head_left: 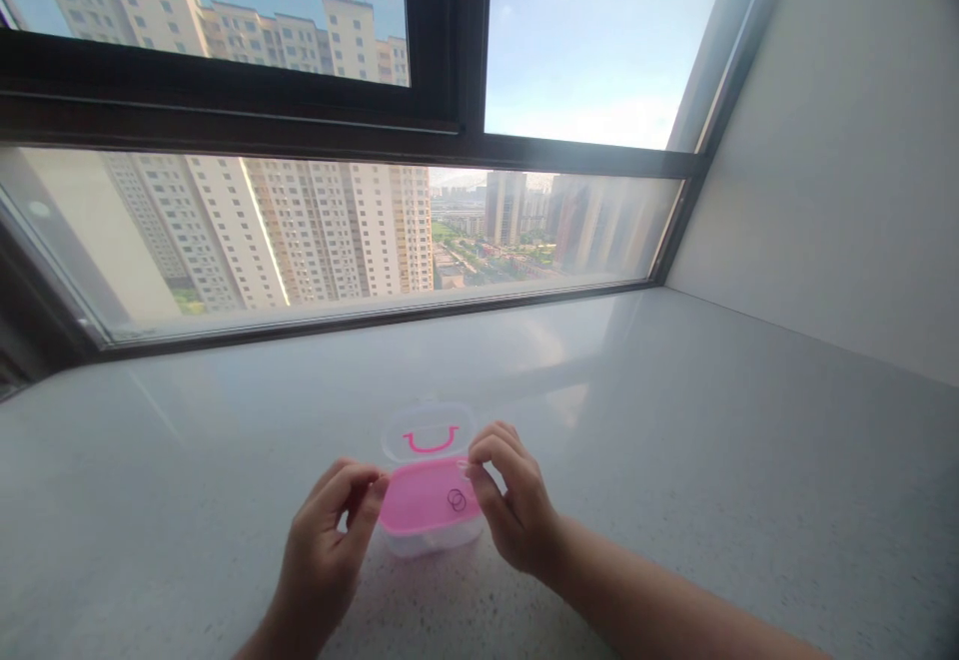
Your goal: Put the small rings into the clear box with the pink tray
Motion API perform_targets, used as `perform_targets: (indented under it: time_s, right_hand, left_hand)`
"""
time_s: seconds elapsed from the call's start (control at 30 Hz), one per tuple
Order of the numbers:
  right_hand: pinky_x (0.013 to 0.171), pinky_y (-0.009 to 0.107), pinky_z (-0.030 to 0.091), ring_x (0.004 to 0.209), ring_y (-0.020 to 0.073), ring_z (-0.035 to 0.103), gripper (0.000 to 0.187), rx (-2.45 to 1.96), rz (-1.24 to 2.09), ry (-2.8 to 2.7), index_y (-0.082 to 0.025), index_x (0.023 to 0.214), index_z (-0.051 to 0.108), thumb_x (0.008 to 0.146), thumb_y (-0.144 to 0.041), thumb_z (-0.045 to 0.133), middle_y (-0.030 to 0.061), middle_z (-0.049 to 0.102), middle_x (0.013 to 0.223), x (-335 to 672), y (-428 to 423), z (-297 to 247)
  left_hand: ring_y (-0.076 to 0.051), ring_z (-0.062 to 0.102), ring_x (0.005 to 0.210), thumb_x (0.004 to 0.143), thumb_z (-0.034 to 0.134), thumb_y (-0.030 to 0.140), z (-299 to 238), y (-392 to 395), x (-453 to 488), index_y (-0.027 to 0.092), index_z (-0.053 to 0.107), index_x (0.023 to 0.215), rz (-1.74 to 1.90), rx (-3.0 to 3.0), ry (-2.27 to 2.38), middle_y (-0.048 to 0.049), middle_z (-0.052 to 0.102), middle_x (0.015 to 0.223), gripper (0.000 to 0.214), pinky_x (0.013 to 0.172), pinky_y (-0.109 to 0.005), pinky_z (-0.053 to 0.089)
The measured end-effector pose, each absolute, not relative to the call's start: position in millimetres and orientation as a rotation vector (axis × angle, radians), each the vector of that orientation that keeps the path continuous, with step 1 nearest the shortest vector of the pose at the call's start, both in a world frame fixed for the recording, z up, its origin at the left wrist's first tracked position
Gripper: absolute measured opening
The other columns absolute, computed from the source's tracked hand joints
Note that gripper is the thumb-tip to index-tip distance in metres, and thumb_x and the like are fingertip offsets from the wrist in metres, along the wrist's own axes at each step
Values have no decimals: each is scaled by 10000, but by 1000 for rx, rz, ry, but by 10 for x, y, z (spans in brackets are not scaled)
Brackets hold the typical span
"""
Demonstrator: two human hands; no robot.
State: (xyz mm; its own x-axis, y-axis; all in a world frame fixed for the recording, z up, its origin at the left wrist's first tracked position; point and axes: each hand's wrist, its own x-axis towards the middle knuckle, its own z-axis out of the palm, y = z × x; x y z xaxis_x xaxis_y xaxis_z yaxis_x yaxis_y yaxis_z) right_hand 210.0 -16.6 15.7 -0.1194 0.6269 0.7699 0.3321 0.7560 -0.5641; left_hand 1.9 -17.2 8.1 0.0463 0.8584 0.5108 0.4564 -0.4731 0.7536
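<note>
A small clear plastic box [431,542] stands on the pale speckled surface, with a shallow pink tray [416,500] in its top. Its clear lid [395,437] is swung up behind, with a pink handle [433,446] on it. Two thin dark rings, like hair ties [457,500], lie on the tray toward the right. My left hand [334,525] pinches the tray's left edge between thumb and forefinger. At the right back corner, my right hand [516,495] is closed in a pinch. Something small and whitish shows at its fingertips, too faint to name.
The pale, glossy sill [674,460] spreads around the box. Behind it stands a dark-framed window [450,146], with tall buildings outside. A plain white wall [839,161] closes off the right side.
</note>
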Motion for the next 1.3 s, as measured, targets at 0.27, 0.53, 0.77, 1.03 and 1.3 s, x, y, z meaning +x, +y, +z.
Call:
perform_targets:
  time_s: [0.27, 0.53, 0.77, 1.03, 1.3]
  right_hand:
    - [752, 353, 339, 733, 173, 494, 122, -757, 303, -1727, -192, 764, 467, 852, -115, 435, 13, 518, 736, 2085, -176, 179]
    - [747, 351, 349, 745, 178, 515, 119, -757, 290, -1713, -191, 791, 503, 858, -110, 447, 21, 543, 752, 2085, -155, 162]
    - [752, 352, 346, 745, 176, 517, 118, -758, 290, -1723, -196, 788, 501, 857, -112, 455, 15, 545, 752, 2086, -158, 158]
    - [748, 350, 350, 747, 177, 514, 119, -746, 294, -1725, -198, 789, 502, 851, -107, 458, 16, 542, 754, 2089, -167, 152]
    - [746, 345, 354, 738, 176, 516, 124, -751, 293, -1725, -192, 773, 513, 849, -110, 461, 19, 545, 744, 2085, -164, 166]
  left_hand:
    - [-157, 594, 624, 808, 599, 387, 76, -224, 63, 181, 660, 825, 1386, 1668, 1385, 33, 576, 601, 216, 560, -221, 444]
    - [-144, 583, 562, 779, 615, 391, 93, -243, 86, 167, 686, 815, 1435, 1631, 1416, 28, 623, 590, 238, 516, -212, 432]
    - [-153, 589, 566, 758, 633, 384, 109, -248, 96, 165, 696, 810, 1454, 1596, 1401, 37, 588, 548, 234, 510, -208, 441]
    - [-168, 618, 603, 775, 619, 400, 98, -241, 75, 169, 701, 820, 1445, 1627, 1396, 33, 596, 551, 249, 525, -209, 466]
    - [-170, 640, 633, 798, 604, 407, 84, -224, 38, 171, 699, 841, 1396, 1683, 1393, 13, 663, 618, 258, 564, -210, 497]
